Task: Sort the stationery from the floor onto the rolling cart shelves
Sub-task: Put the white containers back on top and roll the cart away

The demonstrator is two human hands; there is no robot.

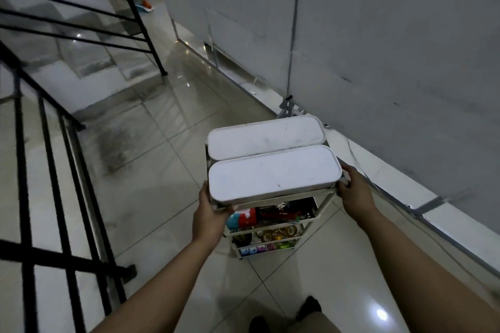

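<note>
A white rolling cart (323, 204) stands on the tiled floor by the wall. Two white lidded boxes sit on its top, a near box (273, 173) and a far box (266, 136). My left hand (209, 215) grips the cart's top frame at its near left corner, thumb on top. My right hand (353, 186) grips the frame at the right end. The shelves below hold stationery (270, 217): a red and teal pack and dark items on one, tape rolls (278, 232) on a lower one, small coloured pieces (266, 247) on the lowest.
A grey wall (392, 48) with a white skirting runs along the right, a cable trailing at its foot. Black stair railings (54, 197) stand on the left, with steps beyond. A mop (144, 4) leans far back. My feet (308, 305) show below.
</note>
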